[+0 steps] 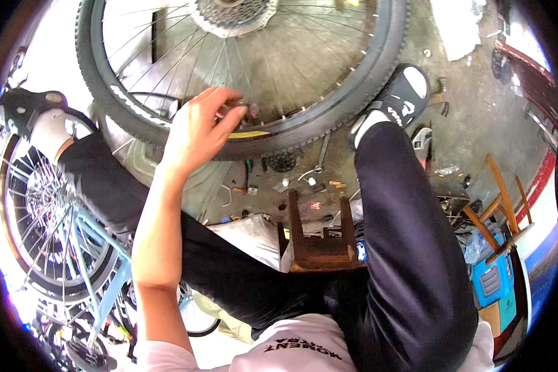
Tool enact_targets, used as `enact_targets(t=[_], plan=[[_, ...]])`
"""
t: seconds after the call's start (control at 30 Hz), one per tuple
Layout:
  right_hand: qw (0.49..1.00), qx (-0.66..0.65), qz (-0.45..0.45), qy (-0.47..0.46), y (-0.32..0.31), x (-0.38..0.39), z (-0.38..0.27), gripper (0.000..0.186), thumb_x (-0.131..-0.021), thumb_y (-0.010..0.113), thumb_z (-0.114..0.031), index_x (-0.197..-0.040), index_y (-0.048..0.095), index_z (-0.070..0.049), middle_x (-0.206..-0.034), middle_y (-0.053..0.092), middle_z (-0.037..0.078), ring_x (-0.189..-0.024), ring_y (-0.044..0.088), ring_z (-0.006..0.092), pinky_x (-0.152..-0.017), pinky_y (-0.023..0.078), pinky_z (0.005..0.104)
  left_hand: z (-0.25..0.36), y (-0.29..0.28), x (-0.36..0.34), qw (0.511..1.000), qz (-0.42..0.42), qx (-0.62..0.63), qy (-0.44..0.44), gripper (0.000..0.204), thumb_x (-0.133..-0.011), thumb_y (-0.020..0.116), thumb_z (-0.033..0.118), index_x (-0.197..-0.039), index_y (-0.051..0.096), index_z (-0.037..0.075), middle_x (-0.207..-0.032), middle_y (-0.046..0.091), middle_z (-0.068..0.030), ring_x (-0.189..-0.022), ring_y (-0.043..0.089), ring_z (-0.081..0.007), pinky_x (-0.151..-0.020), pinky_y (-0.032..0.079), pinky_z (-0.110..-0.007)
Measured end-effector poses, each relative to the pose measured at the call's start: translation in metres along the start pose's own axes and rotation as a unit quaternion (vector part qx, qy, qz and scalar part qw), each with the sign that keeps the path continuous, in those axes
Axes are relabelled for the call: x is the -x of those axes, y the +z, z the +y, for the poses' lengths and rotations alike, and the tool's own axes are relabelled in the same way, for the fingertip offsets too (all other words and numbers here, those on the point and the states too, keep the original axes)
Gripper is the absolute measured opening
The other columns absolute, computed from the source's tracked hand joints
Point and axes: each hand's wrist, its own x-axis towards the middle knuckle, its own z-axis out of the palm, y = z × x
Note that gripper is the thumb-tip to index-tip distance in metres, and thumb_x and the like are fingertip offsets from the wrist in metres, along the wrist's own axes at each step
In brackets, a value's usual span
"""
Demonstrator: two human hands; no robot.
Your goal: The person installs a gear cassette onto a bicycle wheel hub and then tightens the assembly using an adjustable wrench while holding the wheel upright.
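Observation:
A bicycle wheel [328, 118] with a black knobby tyre lies in front of me, between my feet. Its large cassette [229, 15] shows at the top edge, and thin spokes run out to the dark rim. My left hand [198, 127] reaches over the near part of the rim, with fingers bent and thumb drawn toward them. Beside the fingertips is a small, blurred reddish patch; what they pinch, if anything, I cannot make out. A yellow label [252, 134] shows on the rim just below the thumb. My right hand is out of the picture.
A small wooden stool [319, 251] stands between my legs. Tools, including a wrench [322, 154], and small scraps litter the floor. A light blue bicycle [84, 248] is at the left. At the right are a wooden chair frame [499, 201] and a blue case [493, 273].

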Motion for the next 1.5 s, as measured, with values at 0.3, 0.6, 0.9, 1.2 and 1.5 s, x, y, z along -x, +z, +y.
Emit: enact_targets(t=[0.3,0.6,0.9,1.2,1.5], plan=[[0.972,0.022,-0.219,-0.080,0.048,0.063,-0.024,0.031,-0.091,0.068,-0.016,-0.119,0.060,-0.005,-0.108,0.062,0.015,-0.102,0.063,0.0325,-0.088,0.049,0.0444,-0.006,0.015,0.004,0.999,0.011,-0.030,0.038,0.026,-0.094,0.069,0.024,-0.108,0.069,0.002,-0.096,0.071,-0.0164,-0.082,0.071,-0.0322,-0.075,0.056,-0.040],[0.996,0.009,-0.068,-0.048,0.014,-0.004,0.018,0.022,-0.089,0.068,-0.017,-0.105,0.059,-0.004,-0.104,0.063,0.016,-0.102,0.062,0.0372,-0.089,0.049,0.0479,-0.010,0.007,0.010,0.999,0.011,-0.028,0.017,0.027,-0.097,0.068,0.019,-0.116,0.068,-0.001,-0.101,0.071,-0.0174,-0.087,0.071,-0.0315,-0.077,0.055,-0.038],[0.987,0.136,-0.016,0.085,-0.028,-0.068,0.109,0.043,-0.082,0.073,-0.029,-0.116,0.061,-0.007,-0.114,0.068,0.019,-0.109,0.064,0.0432,-0.093,0.052,0.0508,0.016,0.008,0.001,0.998,0.006,-0.019,0.054,0.023,-0.092,0.068,0.007,-0.113,0.067,-0.001,-0.099,0.069,-0.0163,-0.081,0.068,-0.0303,-0.074,0.053,-0.036],[0.856,-0.377,0.137,0.326,-0.062,-0.071,0.061,0.043,-0.102,0.054,-0.032,-0.138,0.051,-0.009,-0.100,0.058,0.007,-0.085,0.056,0.0184,-0.072,0.046,0.0371,0.004,0.016,0.007,0.995,0.001,-0.084,0.055,0.030,-0.092,0.070,0.026,-0.112,0.069,0.004,-0.101,0.069,-0.0172,-0.093,0.068,-0.0390,-0.081,0.056,-0.046],[0.918,-0.129,-0.090,-0.364,-0.088,-0.130,-0.259,0.041,-0.089,0.068,-0.015,-0.127,0.059,-0.003,-0.098,0.068,0.014,-0.080,0.067,0.0278,-0.074,0.052,0.0352,0.000,0.018,0.013,0.995,0.014,-0.061,0.077,0.027,-0.093,0.069,0.025,-0.109,0.068,0.003,-0.096,0.067,-0.0160,-0.092,0.068,-0.0382,-0.079,0.056,-0.046]])
